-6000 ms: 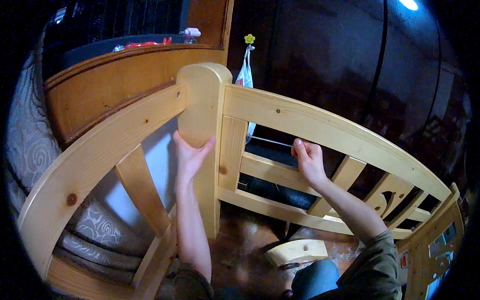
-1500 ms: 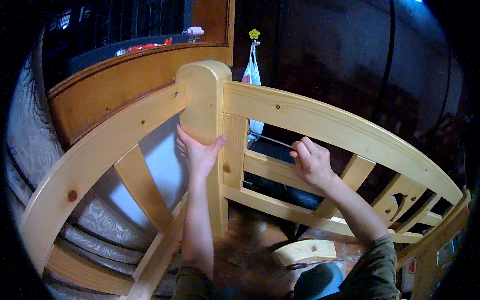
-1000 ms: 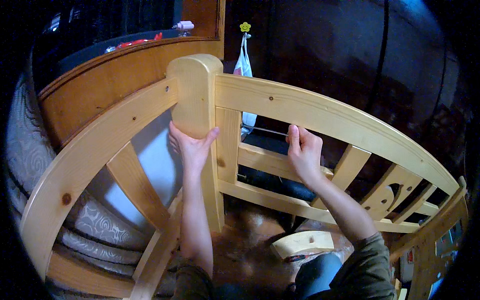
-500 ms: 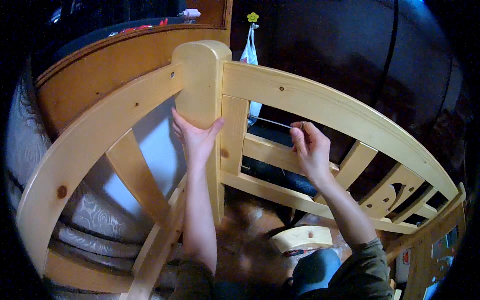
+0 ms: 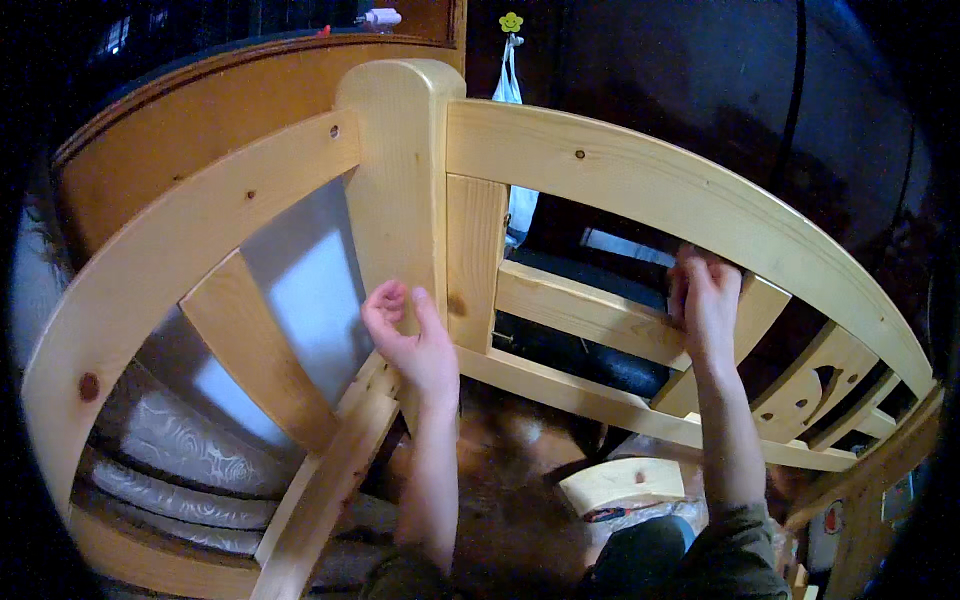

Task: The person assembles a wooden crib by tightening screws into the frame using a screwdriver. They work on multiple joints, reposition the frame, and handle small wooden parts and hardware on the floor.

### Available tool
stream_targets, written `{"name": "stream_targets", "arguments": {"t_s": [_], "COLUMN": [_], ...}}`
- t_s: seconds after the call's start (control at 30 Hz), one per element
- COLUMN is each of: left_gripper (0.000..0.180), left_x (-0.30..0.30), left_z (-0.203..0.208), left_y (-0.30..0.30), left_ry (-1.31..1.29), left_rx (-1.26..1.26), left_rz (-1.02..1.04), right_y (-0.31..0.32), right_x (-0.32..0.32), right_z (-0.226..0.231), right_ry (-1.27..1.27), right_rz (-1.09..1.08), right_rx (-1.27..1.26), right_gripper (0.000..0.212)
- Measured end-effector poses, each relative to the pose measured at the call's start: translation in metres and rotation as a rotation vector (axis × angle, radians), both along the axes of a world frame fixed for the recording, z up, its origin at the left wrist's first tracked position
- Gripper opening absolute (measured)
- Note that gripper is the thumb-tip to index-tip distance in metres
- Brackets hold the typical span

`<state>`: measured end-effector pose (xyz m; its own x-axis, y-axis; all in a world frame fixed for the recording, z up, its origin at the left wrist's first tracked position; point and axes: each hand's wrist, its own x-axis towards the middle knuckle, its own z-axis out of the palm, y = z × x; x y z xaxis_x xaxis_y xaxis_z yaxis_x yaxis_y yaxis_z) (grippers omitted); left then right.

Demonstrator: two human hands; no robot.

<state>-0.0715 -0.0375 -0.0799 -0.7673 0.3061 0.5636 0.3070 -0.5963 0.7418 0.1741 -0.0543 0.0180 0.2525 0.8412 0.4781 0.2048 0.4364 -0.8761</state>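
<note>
Left of the post (image 5: 400, 165), a curved rail (image 5: 190, 180) runs into its upper part, with a small hole near the joint. A slanting slat (image 5: 262, 350) drops from that rail to a lower bar (image 5: 325, 490), and patterned cloth (image 5: 190, 430) shows behind.

The left hand (image 5: 410, 340) is in front of the post's lower half, fingers curled, thumb well apart from them and nothing seen between; it is not wrapped around the wood, and I cannot tell whether it touches it.

Just right of the post stands a short board (image 5: 474, 260). On its far edge a small dark fitting (image 5: 507, 222) shows, and lower down a bolt (image 5: 503, 338) sticks out sideways. Beyond hangs a white bag (image 5: 519, 215).

Farther right of the post, under the arched top rail (image 5: 650, 165) and near the end of a crossbar (image 5: 590, 312), is the right hand (image 5: 708, 300), fingers bent in. It is blurred, so I cannot tell whether they close on anything. Below it, a loose curved block (image 5: 625, 485) lies on the floor (image 5: 490, 480).

I judge this a pause between grips in work on the corner joint. Steadying the post would call for the left hand closed around it; working the fitting would call for the right hand nearer that edge.
</note>
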Motion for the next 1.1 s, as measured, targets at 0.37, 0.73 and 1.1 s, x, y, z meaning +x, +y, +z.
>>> {"name": "stream_targets", "arguments": {"t_s": [0.37, 0.73, 1.1], "left_gripper": [0.033, 0.026, 0.024], "left_x": [0.089, 0.085, 0.088], "left_z": [-0.062, -0.063, -0.064], "left_y": [-0.035, -0.012, -0.013], "left_ry": [-0.522, -0.723, -0.734], "left_rx": [-0.227, -0.200, -0.192], "left_rz": [-1.419, -1.314, -1.263], "right_y": [-0.033, -0.018, -0.012], "right_x": [-0.027, -0.026, -0.022], "right_z": [-0.094, -0.130, -0.132], "right_ry": [-0.814, -0.792, -0.788], "right_rz": [-0.214, -0.149, -0.111], "right_rx": [0.509, 0.396, 0.306], "right_gripper": [0.007, 0.009, 0.009]}}
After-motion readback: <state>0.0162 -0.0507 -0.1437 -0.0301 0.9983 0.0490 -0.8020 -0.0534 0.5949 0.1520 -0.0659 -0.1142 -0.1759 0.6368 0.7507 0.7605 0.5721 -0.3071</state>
